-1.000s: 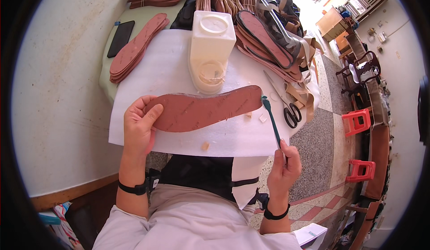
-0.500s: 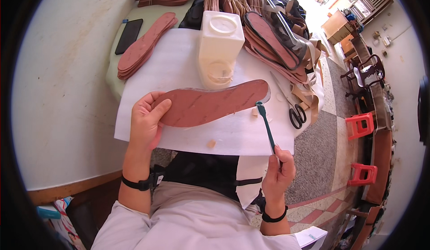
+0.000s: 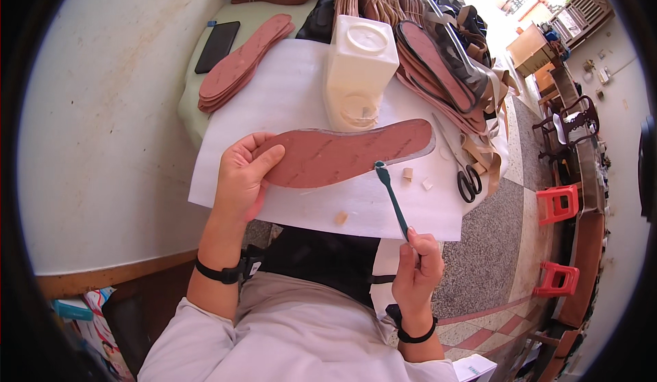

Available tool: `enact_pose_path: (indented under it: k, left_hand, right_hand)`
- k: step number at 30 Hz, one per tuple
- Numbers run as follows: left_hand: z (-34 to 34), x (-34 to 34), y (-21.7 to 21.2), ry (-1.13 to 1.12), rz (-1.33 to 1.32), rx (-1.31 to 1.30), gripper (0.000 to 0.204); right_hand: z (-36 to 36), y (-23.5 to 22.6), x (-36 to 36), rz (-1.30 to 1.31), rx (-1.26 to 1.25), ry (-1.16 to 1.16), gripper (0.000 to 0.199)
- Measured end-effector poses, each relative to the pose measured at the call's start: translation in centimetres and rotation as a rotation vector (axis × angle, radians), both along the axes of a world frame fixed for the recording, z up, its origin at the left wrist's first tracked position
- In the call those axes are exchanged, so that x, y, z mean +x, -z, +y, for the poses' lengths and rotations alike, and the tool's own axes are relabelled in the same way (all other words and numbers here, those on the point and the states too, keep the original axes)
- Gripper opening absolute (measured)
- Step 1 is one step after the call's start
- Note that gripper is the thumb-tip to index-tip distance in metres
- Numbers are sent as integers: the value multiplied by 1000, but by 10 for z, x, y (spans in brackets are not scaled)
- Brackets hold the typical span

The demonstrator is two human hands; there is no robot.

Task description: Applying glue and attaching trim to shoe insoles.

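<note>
My left hand [image 3: 244, 170] pinches one end of a reddish-brown insole [image 3: 335, 156] between thumb and fingers, holding it above the white-covered table. A pale wet-looking band runs along the rim at its far right end. My right hand [image 3: 419, 272] grips the handle of a dark green toothbrush [image 3: 392, 200]. The brush head touches or nearly touches the insole's near edge, right of its middle. Just behind the insole stands a cream plastic container [image 3: 361, 67] with a cut opening low on its front and residue around it.
Scissors [image 3: 467, 180] with black handles lie at the table's right, beside beige strips [image 3: 489, 159]. Stacked insoles [image 3: 243, 67] and a dark phone [image 3: 217, 46] rest at the left; more insoles [image 3: 434, 67] pile at the right. Small scraps [image 3: 408, 174] dot the white sheet [image 3: 301, 207]. Red stools [image 3: 556, 204] stand on the floor.
The toothbrush has moved leftward along the insole's near edge, away from the right tip. The pale band now shows further along that edge. The whole view has shifted slightly.
</note>
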State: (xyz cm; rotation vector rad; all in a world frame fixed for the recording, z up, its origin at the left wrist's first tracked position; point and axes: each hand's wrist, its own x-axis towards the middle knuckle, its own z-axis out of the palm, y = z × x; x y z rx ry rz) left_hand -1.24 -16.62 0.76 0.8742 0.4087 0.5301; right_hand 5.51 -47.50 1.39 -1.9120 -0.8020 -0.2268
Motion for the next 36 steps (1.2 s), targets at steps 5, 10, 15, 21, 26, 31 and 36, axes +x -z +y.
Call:
enact_pose_path:
  k: [5, 10, 15, 21, 26, 31, 36]
  left_hand:
    - [-1, 0, -3, 0, 9, -14, 21]
    - [-1, 0, -5, 15, 4, -13, 22]
    - [0, 1, -2, 28, 2, -23, 22]
    - [2, -1, -2, 31, -1, -38, 23]
    - [5, 0, 0, 61, -9, -59, 23]
    - [5, -1, -2, 62, 16, -57, 24]
    - [5, 0, -2, 54, 35, -54, 24]
  right_hand:
    - [6, -5, -7, 22, -41, -55, 21]
    - [16, -4, -16, 38, -47, -133, 25]
    - [26, -6, -21, 19, -75, -190, 27]
    - [24, -2, -18, -75, -89, -114, 25]
    - [10, -4, -4, -166, -94, -25, 21]
    - [-3, -3, 4, -167, -117, 83, 20]
    - [-16, 1, 15, -215, -108, 152, 18]
